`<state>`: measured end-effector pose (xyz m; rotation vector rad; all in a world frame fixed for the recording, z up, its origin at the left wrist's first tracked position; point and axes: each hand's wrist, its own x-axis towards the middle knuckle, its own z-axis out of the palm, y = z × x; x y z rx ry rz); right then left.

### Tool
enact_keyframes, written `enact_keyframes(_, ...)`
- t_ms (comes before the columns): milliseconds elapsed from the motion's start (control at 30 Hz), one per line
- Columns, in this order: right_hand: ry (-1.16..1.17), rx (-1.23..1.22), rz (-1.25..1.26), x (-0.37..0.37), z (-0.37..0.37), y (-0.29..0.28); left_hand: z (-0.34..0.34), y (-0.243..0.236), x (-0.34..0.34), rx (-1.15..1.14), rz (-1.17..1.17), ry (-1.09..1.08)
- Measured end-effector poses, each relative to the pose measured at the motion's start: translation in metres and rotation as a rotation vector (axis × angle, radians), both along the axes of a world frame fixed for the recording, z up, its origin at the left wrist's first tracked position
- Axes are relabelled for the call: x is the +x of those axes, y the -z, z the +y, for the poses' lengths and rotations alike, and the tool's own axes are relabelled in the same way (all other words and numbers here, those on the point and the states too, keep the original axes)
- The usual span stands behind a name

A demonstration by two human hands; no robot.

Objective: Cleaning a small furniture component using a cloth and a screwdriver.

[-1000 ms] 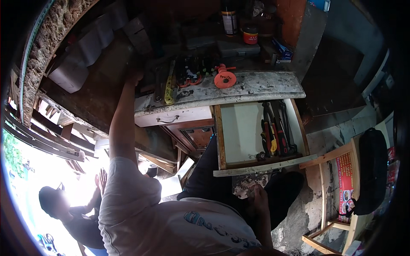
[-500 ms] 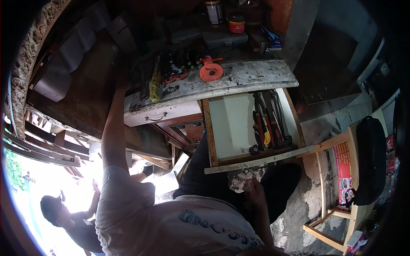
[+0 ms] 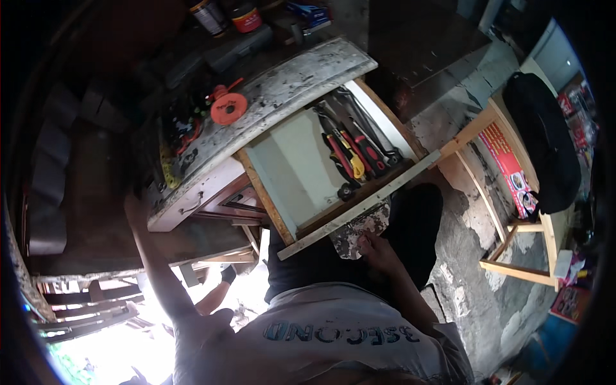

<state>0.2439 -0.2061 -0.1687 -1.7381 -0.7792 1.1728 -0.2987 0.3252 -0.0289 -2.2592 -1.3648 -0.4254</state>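
worn desktop (image 3: pixel 301 76), open drawer (image 3: pixel 282 167) of tools (image 3: pixel 357 165) beneath. left hand (image 3: pixel 133 205) is by the desktop's left end, fingers too dark to tell; right hand (image 3: pixel 378 251) is curled below the drawer, any hold unclear.

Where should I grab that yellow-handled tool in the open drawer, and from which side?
Probably by its yellow handle, pinched from above, coming over the drawer front with the right hand. The handle end points toward that front, and red-handled tools lie close on both sides, leaving little room sideways.
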Motion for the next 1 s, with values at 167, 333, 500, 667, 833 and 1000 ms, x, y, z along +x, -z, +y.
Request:
enact_keyframes(167, -0.056, -0.057, 0.031, -0.001, -0.005, 0.009, -0.04, -0.025, 0.058, -0.273, -0.294, -0.018)
enact_keyframes(333, -0.104, -0.077, -0.03, 0.001, -0.006, 0.014, -0.04, -0.029, 0.078, -0.314, -0.404, -0.201)
enact_keyframes(500, -0.078, -0.122, -0.052, 0.006, -0.006, 0.01, -0.1, -0.057, 0.146, 0.011, -0.42, 0.047)
enact_keyframes(667, -0.064, -0.052, -0.092, 0.0, -0.007, 0.024, -0.237, -0.099, 0.281, -0.116, -0.762, 0.187)
enact_keyframes(833, -0.002, 0.249, -0.095, -0.003, -0.01, 0.034, -0.3, -0.081, 0.418, -0.784, -0.373, 0.889)
enact_keyframes(1000, -0.121, 0.187, -0.066, 0.007, -0.016, 0.031, -0.28, -0.02, 0.513, -0.631, -0.095, 1.061)
